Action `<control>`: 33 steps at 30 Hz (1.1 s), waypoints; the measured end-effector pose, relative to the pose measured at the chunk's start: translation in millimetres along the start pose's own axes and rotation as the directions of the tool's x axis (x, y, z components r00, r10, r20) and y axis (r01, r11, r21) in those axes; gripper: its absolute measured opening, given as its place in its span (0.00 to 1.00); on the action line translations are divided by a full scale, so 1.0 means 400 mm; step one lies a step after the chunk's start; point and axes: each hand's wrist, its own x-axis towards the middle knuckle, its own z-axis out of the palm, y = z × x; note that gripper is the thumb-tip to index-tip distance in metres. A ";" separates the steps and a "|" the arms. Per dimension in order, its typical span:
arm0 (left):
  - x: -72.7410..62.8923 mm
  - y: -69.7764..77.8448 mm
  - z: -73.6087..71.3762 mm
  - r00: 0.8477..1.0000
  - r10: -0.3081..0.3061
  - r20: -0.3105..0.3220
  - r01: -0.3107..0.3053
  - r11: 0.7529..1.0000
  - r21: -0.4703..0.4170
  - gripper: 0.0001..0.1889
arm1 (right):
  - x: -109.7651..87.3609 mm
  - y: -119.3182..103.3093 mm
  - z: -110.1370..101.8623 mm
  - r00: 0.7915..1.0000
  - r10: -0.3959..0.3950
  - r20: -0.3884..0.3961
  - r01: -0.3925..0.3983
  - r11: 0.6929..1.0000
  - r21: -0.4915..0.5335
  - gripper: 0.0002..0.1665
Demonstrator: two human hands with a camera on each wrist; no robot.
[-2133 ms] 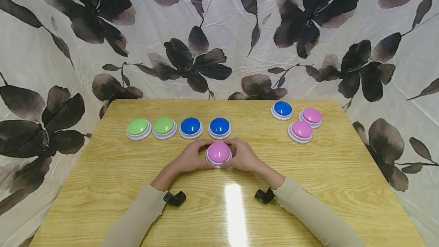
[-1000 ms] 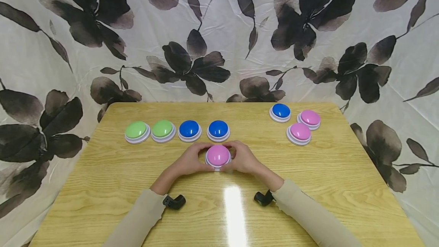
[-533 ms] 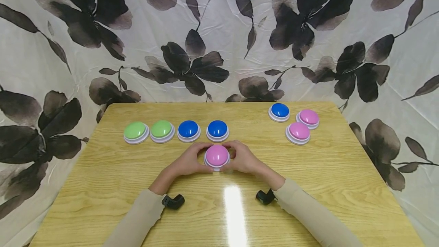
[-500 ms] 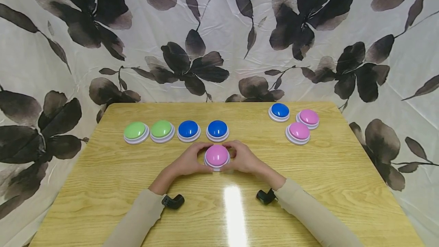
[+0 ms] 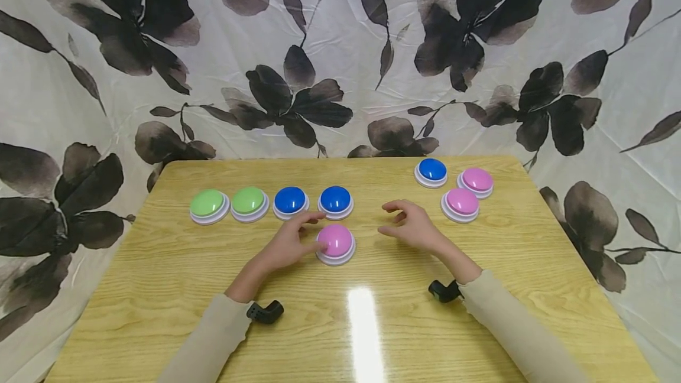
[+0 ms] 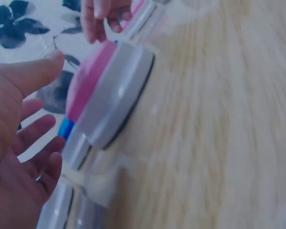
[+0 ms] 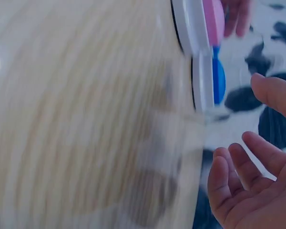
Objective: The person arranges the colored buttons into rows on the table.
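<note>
A pink push button with a white base sits on the table in front of the row. My left hand is at its left side, thumb and fingers spread. In the left wrist view a gap shows between the hand and the pink button. My right hand hovers to the right, apart from the button, with loosely bent fingers holding nothing. In the right wrist view the right hand has its fingers relaxed, away from the blue button.
Behind stands a row: two green buttons and two blue buttons. At the back right are a blue button and two pink buttons. Floral cloth hangs behind the wooden table.
Both hands held the pink button before; they have let go. The right hand has moved away to the right, while the left has loosened and stays beside it. The button stays in place.
</note>
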 end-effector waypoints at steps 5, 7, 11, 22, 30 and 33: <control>0.013 0.039 0.006 1.000 0.031 0.002 -0.031 0.999 -0.012 0.30 | -0.015 0.044 -0.067 0.995 0.045 -0.086 -0.047 0.999 -0.019 0.31; 0.020 0.054 0.013 0.999 0.042 0.011 -0.042 0.999 -0.019 0.29 | -0.022 0.059 -0.090 0.991 0.064 -0.118 -0.068 0.997 -0.029 0.30; 0.042 0.084 0.034 0.998 0.052 0.034 -0.050 0.998 -0.045 0.27 | -0.030 0.091 -0.131 0.980 0.063 -0.191 -0.078 0.994 -0.073 0.28; 0.103 0.154 0.111 0.992 0.114 0.055 -0.109 0.989 -0.096 0.24 | -0.055 0.168 -0.198 0.895 0.045 -0.443 -0.095 0.991 -0.091 0.23; 0.134 0.187 0.164 0.991 0.094 0.094 -0.084 0.991 -0.107 0.23 | -0.066 0.193 -0.217 0.824 0.132 -0.550 -0.175 0.984 -0.026 0.25; 0.144 0.192 0.186 0.992 0.078 0.099 -0.067 0.991 -0.117 0.23 | -0.069 0.202 -0.220 0.812 0.167 -0.559 -0.193 0.981 0.012 0.28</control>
